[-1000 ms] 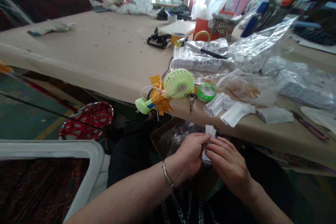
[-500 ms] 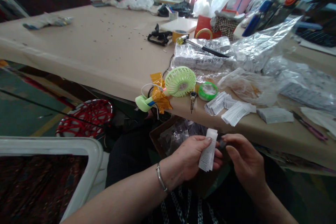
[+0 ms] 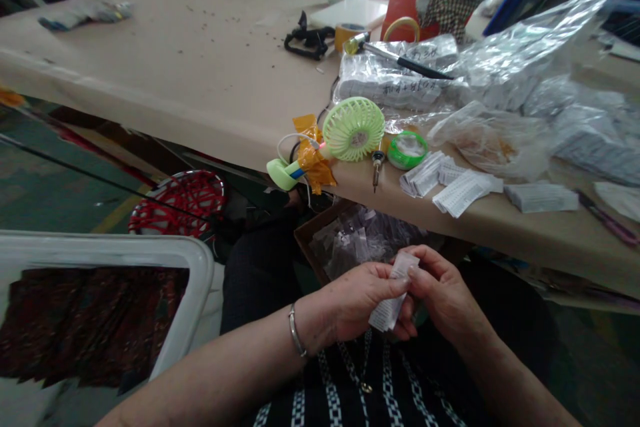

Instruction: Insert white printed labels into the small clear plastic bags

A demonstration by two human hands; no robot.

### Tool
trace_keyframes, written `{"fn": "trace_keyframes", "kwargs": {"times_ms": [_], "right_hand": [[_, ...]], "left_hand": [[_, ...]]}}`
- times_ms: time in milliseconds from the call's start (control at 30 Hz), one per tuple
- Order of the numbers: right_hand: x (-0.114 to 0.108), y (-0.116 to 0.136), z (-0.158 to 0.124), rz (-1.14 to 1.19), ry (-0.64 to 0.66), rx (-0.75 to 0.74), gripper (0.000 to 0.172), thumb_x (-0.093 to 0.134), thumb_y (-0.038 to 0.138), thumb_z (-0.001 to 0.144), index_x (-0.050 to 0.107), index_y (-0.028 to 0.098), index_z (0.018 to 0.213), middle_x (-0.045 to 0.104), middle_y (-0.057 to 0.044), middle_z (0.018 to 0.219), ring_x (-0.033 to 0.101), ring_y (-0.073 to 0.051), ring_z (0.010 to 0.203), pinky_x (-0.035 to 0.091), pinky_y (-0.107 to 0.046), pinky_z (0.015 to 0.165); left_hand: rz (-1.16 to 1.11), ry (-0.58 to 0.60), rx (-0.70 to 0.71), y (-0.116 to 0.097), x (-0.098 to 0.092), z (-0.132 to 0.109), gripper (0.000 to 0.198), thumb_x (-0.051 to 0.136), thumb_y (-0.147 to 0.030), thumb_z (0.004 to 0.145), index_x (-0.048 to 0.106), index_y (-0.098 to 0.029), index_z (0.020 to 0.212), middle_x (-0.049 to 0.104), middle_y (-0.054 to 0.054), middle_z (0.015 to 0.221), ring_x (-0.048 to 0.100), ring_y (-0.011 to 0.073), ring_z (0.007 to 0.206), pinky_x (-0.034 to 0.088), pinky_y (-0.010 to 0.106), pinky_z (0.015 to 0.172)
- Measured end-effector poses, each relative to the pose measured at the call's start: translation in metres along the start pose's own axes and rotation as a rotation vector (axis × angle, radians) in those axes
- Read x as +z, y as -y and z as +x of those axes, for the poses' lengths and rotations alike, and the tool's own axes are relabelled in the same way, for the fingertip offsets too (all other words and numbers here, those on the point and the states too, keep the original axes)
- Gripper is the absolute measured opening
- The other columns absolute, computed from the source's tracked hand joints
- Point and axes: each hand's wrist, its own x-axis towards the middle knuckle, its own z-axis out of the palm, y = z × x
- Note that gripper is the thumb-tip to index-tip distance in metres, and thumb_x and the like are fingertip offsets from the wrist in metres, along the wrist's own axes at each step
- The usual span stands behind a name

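Observation:
Over my lap, my left hand (image 3: pixel 367 300) grips a small stack of white printed labels (image 3: pixel 387 307), thumb on top and fingers behind. My right hand (image 3: pixel 440 287) pinches the upper end of the same labels between thumb and fingers. Just beyond my hands, below the table edge, is a cardboard box (image 3: pixel 313 240) with many clear plastic pieces (image 3: pixel 357 240) in it. More label stacks (image 3: pixel 465 190) lie along the table edge, beside a round green container (image 3: pixel 407 150) and a soldering-iron-like tool (image 3: pixel 377 167).
A green fan (image 3: pixel 354 130) is taped to the edge of the brown-covered table (image 3: pixel 200 93). Plastic-wrapped bundles (image 3: pixel 395 80), a hammer-like tool (image 3: pixel 400 61) and scissors (image 3: pixel 607 217) lie on it. At left stand a white tub (image 3: pixel 200 267) of dark patterned fabric and a red-strapped round stool (image 3: pixel 180 203).
My right hand has come in from beside the labels and now pinches their top end. The view has tilted downward, showing more of my lap and the tub.

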Motion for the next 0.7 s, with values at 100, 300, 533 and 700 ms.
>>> {"fn": "trace_keyframes", "kwargs": {"times_ms": [100,300,533,700], "right_hand": [[-0.004,0.004,0.001,0.009,0.249,0.062,0.043,0.072,0.031,0.069,0.059,0.023,0.109,0.065,-0.004,0.095,0.063,-0.015,0.07,0.052,-0.024,0.059],[-0.004,0.007,0.01,0.153,0.579,0.101,0.025,0.077,0.026,0.061,0.066,0.019,0.082,0.053,-0.007,0.125,0.057,-0.026,0.107,0.053,-0.031,0.077],[0.002,0.007,0.004,0.033,0.456,0.021,0.037,0.074,0.029,0.067,0.064,0.022,0.102,0.057,-0.007,0.122,0.059,-0.023,0.104,0.052,-0.03,0.081],[-0.002,0.008,-0.017,-0.549,0.112,-0.339,0.04,0.06,0.027,0.083,0.053,0.025,0.122,0.058,-0.006,0.117,0.06,-0.02,0.097,0.051,-0.032,0.085]], "left_hand": [[0.02,0.077,-0.036,0.001,0.001,-0.007,0.042,0.076,-0.047,0.063,0.059,-0.01,0.072,0.057,0.001,0.057,0.061,0.0143,0.05,0.051,0.023,0.047],[0.069,0.082,-0.078,0.008,0.007,-0.014,0.038,0.072,-0.044,0.069,0.06,-0.009,0.08,0.058,0.002,0.058,0.061,0.0131,0.05,0.05,0.022,0.05],[0.063,0.036,-0.032,0.013,0.007,-0.018,0.03,0.066,-0.04,0.075,0.059,-0.011,0.081,0.055,-0.001,0.058,0.059,0.0124,0.048,0.047,0.022,0.048],[-0.016,0.003,0.005,0.015,0.006,-0.028,0.035,0.069,-0.044,0.071,0.057,-0.013,0.083,0.054,-0.001,0.061,0.059,0.0118,0.051,0.046,0.021,0.05]]}}
